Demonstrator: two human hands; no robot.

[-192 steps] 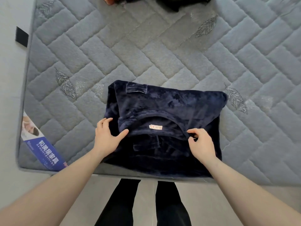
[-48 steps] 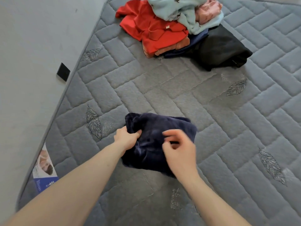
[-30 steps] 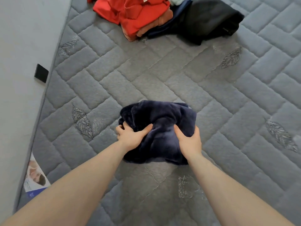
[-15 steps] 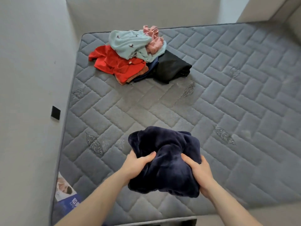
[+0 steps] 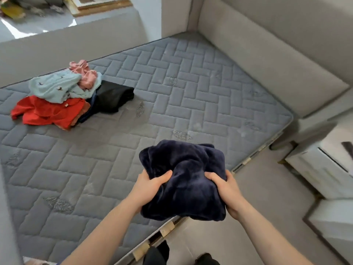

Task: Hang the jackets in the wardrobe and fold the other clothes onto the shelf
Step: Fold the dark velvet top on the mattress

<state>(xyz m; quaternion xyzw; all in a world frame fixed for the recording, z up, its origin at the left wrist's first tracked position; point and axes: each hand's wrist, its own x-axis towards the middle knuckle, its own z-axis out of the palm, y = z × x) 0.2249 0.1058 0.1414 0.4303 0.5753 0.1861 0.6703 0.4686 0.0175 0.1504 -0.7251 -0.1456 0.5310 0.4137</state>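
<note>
The head view showed both hands gripping a folded navy fleece garment (image 5: 183, 180), lifted clear of the grey quilted mattress (image 5: 172, 104) near its front edge. The left hand (image 5: 150, 185) clasped the bundle's left side, thumb curled over the top and fingers hidden beneath; the right hand (image 5: 226, 190) held the right side the same way. The fold bulged and creased between the thumbs, so the plush cloth looked ready to slump if the squeeze eased.

The step in hand appeared to be carrying this bundle to the shelf, which was not in view. To do it well, the hands needed to stay under the fold as well as beside it, keep the stack level, and press evenly so the layers did not slide apart. Setting it down flat, then drawing the fingers out sideways, would likely keep the fold intact.

Well apart, at the far left of the mattress, a heap of unfolded clothes (image 5: 63, 96) waited: a red garment (image 5: 45, 111), a pale blue one (image 5: 55, 87), a pink piece (image 5: 85, 75) and a black one (image 5: 112, 96). A padded headboard (image 5: 267, 60) lined the right side.
</note>
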